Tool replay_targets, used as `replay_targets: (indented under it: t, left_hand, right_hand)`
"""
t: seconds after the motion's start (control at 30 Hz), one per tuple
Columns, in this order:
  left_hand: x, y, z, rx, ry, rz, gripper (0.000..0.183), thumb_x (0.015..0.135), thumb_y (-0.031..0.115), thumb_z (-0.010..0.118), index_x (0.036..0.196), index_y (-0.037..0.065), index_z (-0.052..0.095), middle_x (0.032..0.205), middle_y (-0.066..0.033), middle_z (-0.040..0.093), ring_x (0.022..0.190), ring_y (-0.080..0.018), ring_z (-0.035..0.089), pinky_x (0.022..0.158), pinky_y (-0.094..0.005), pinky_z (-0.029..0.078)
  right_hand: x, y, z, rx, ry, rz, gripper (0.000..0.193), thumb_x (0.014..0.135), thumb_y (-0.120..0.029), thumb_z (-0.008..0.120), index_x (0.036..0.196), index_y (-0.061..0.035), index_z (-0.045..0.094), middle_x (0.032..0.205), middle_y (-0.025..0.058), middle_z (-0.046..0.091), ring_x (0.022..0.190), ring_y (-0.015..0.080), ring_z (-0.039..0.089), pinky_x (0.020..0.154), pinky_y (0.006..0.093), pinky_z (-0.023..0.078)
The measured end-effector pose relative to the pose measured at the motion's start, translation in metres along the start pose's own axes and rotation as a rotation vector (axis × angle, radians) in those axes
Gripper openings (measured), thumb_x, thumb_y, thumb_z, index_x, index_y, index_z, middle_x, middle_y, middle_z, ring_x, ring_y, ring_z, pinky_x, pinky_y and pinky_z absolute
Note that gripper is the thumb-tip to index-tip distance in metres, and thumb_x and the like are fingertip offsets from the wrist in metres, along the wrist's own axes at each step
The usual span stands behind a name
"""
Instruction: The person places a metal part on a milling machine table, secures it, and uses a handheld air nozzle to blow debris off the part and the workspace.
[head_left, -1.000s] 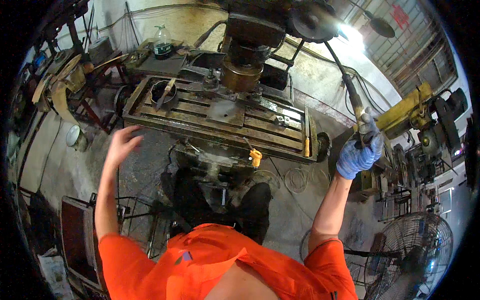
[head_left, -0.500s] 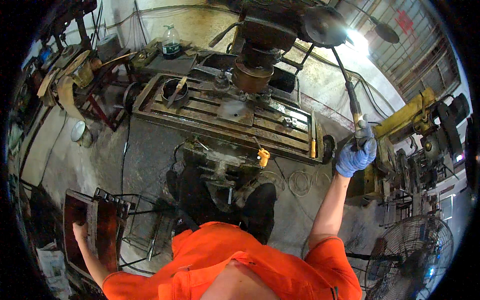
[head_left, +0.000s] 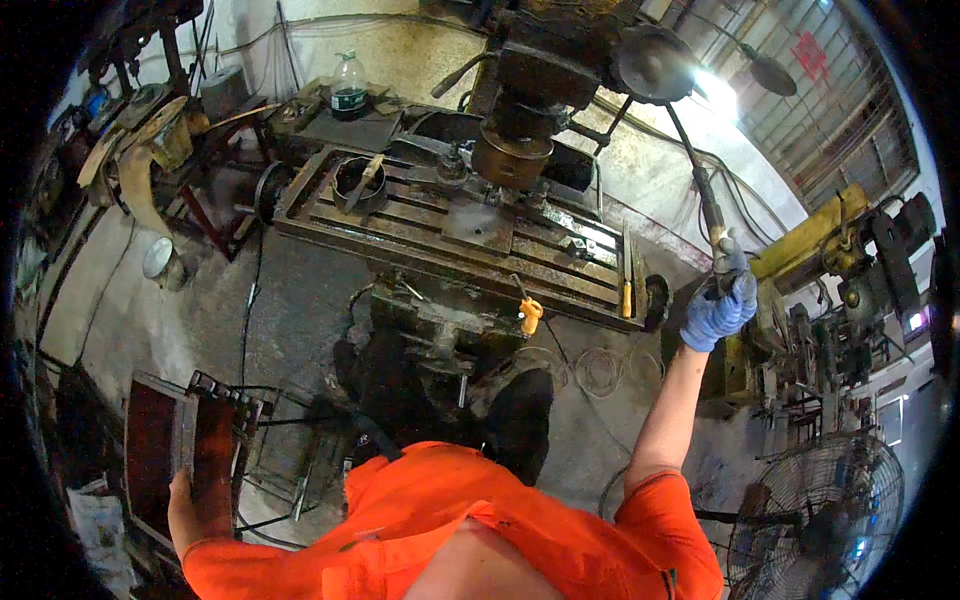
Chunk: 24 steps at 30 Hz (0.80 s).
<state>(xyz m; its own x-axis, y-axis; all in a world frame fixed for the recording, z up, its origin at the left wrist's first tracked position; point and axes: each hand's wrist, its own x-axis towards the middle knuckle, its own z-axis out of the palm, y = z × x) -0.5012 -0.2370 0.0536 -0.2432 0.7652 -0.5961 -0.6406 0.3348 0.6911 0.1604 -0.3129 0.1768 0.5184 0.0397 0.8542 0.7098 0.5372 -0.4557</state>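
Observation:
My right hand [head_left: 720, 300], in a blue-grey glove, is closed around the lower end of a long dark lever [head_left: 707, 200] on the milling machine [head_left: 535, 75]. My bare left hand [head_left: 181, 492] is low at the left, over the edge of a dark reddish-brown wooden chair [head_left: 152, 440]; its fingers are too small and dim to make out. Below the machine's spindle [head_left: 512, 155] lies the slotted worktable [head_left: 400, 228], with a flat metal plate [head_left: 475, 228] on it. An orange-handled tool [head_left: 529, 315] sits at its front edge.
A black pot [head_left: 360, 187] with a brush stands on the worktable's left side. Another yellow-handled tool [head_left: 627, 298] lies at its right end. A big bottle [head_left: 348, 88] stands behind. A caged fan [head_left: 820, 520] is at the lower right, and a metal can [head_left: 163, 262] is on the floor.
My left hand has come back toward my body and a little to the right along the chair. My right hand keeps its hold on the lever. The whole view has shifted slightly.

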Motion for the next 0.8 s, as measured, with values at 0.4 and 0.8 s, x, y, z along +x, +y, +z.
replay_targets:
  t: [0.4,0.8]
  left_hand:
    - [0.019,0.02,0.011,0.012,0.046,0.031,0.042,0.083,0.03,0.057,0.116,0.004,0.051,0.108,-0.0096,0.057,0.092,-0.0231,0.058,0.081,-0.0351,0.049]
    - [0.048,0.034,0.003,0.042,0.019,0.062,0.043,0.084,0.03,0.057,0.118,0.004,0.05,0.111,-0.01,0.056,0.097,-0.0238,0.056,0.083,-0.0371,0.049]
  right_hand:
    - [0.029,-0.008,-0.016,-0.098,-0.08,-0.019,0.042,0.083,-0.033,0.049,0.093,0.0059,0.061,0.098,0.0197,0.061,0.097,0.0279,0.056,0.091,0.0396,0.039]
    - [0.084,-0.036,0.013,-0.104,-0.205,-0.193,0.034,0.085,-0.025,0.044,0.086,0.0051,0.061,0.085,0.0198,0.062,0.086,0.0297,0.059,0.087,0.0442,0.041]
